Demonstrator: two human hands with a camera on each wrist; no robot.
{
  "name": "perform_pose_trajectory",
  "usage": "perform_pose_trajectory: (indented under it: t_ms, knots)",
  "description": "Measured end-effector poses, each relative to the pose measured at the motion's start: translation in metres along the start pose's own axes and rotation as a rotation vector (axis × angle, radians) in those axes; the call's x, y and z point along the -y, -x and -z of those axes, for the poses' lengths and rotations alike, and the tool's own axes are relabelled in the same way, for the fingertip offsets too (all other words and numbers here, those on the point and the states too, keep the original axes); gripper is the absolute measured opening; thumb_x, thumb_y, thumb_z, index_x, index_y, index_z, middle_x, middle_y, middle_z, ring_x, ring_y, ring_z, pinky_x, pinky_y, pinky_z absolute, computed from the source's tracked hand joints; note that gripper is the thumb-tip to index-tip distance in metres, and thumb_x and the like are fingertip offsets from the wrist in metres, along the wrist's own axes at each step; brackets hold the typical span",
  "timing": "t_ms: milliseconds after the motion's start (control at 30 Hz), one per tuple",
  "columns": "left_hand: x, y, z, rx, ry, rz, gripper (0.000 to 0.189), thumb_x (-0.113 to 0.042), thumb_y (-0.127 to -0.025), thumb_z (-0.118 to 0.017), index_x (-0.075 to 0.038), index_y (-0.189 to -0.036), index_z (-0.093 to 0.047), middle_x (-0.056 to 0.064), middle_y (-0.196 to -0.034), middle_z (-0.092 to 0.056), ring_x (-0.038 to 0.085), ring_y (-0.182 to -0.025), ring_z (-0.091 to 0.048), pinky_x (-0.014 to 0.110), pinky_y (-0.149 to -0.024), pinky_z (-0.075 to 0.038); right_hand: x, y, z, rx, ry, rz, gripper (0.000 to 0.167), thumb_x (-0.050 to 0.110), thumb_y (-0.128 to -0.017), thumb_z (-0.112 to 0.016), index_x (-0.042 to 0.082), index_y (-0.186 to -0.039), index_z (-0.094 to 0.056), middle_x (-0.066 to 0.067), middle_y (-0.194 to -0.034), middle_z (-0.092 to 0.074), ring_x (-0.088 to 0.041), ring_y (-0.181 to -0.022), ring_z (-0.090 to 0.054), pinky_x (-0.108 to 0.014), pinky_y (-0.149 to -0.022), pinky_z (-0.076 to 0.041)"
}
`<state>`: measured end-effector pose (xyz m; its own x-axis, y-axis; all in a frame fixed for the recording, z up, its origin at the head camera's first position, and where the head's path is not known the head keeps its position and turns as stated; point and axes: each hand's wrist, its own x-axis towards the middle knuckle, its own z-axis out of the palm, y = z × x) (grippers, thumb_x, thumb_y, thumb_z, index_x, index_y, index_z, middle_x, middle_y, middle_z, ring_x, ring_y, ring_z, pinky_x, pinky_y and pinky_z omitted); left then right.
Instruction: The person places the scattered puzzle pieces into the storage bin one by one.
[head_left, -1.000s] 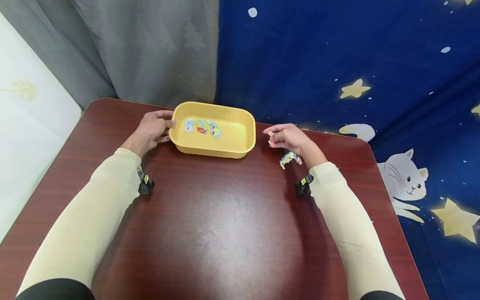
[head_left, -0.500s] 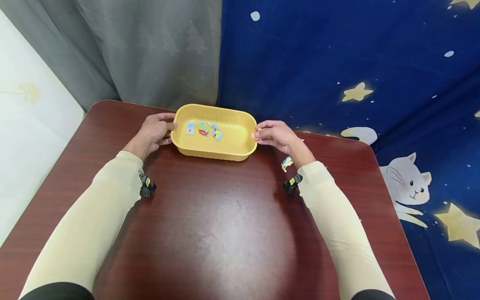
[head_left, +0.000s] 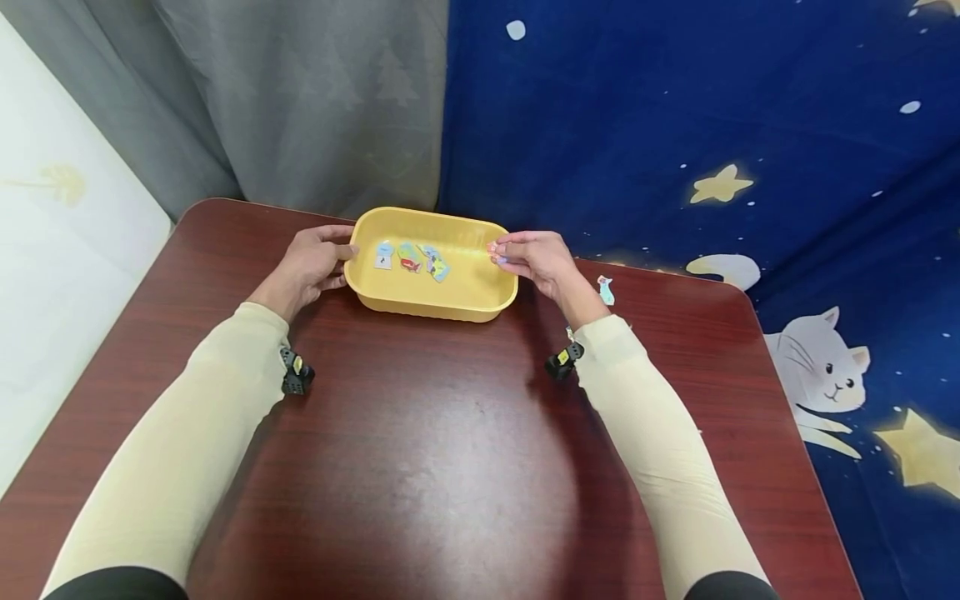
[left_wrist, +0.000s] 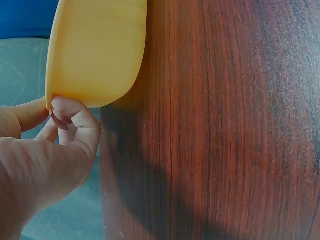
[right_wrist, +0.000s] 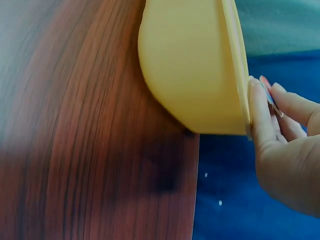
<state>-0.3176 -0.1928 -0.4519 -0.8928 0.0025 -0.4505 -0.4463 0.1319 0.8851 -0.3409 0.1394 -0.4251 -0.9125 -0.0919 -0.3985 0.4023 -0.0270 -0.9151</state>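
Observation:
A yellow plastic basin (head_left: 431, 305) stands near the table's far edge with several small printed cutout pieces (head_left: 409, 257) lying on its bottom. My left hand (head_left: 310, 262) grips its left rim; the left wrist view shows thumb and fingers pinching the rim (left_wrist: 48, 75). Over the basin's right end, my right hand (head_left: 543, 260) pinches a small pinkish-red flat piece (head_left: 494, 250) between thumb and fingers. In the right wrist view this thin piece (right_wrist: 270, 95) shows edge-on between the fingertips, just beside the rim.
A light printed piece (head_left: 606, 290) lies on the table (head_left: 450, 433) right of my right hand. Another piece is mostly hidden by the right wrist. Grey and blue curtains (head_left: 570, 125) hang close behind the table's far edge. A small black camera (head_left: 564, 361) sits on the right wrist.
My right hand has moved left from beside the basin to over its right end, carrying the pinkish-red piece. The left hand keeps its hold on the rim.

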Motion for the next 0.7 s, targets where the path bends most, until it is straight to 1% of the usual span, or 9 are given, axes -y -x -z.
perform_pose_trajectory:
  t_ms: [167,300,433,567,700]
  knots:
    - [0.0,-0.001,0.0,0.01,0.016,-0.003,0.048,-0.02,-0.099,-0.057,-0.018,-0.145,-0.045,0.01,-0.117,-0.056,0.009,-0.075,-0.064,0.021,-0.061,-0.054,0.001,-0.004,-0.011,-0.017,0.069,0.0,0.027,-0.01,-0.087,-0.063,-0.007,-0.113,-0.066,-0.015,-0.103,-0.069,-0.018,-0.085,-0.069,-0.031,-0.082,-0.056]
    - [0.0,-0.002,-0.001,0.014,0.021,-0.006,0.048,-0.02,-0.099,-0.057,-0.018,-0.145,-0.045,0.01,-0.113,-0.058,0.009,-0.073,-0.064,0.021,-0.059,-0.054,0.0,-0.008,-0.021,-0.038,0.114,-0.001,0.029,-0.011,-0.087,-0.059,-0.006,-0.114,-0.067,-0.014,-0.107,-0.066,-0.017,-0.088,-0.066,-0.033,-0.087,-0.055]
    - [0.0,-0.001,-0.001,0.011,0.013,0.0,0.048,-0.02,-0.099,-0.057,-0.018,-0.145,-0.045,0.01,-0.115,-0.057,0.01,-0.074,-0.063,0.022,-0.061,-0.054,-0.001,-0.011,-0.032,-0.07,0.148,0.003,0.028,-0.01,-0.087,-0.06,-0.005,-0.113,-0.068,-0.014,-0.11,-0.066,-0.016,-0.087,-0.065,-0.033,-0.085,-0.056]
    - [0.0,0.0,0.0,0.005,0.014,0.001,0.048,-0.02,-0.099,-0.057,-0.018,-0.145,-0.045,0.01,-0.117,-0.056,0.01,-0.075,-0.064,0.021,-0.06,-0.054,-0.001,-0.016,-0.045,-0.088,0.194,0.006,0.029,-0.008,-0.087,-0.062,-0.004,-0.116,-0.067,-0.015,-0.112,-0.066,-0.016,-0.086,-0.066,-0.031,-0.082,-0.057]
    - [0.0,0.0,-0.001,0.006,0.024,-0.002,0.047,-0.021,-0.099,-0.057,-0.019,-0.144,-0.046,0.011,-0.119,-0.056,0.011,-0.078,-0.064,0.021,-0.061,-0.055,-0.004,-0.023,-0.054,-0.123,0.243,0.021,0.028,-0.005,-0.088,-0.064,-0.004,-0.116,-0.065,-0.018,-0.109,-0.067,-0.018,-0.082,-0.067,-0.03,-0.077,-0.058]
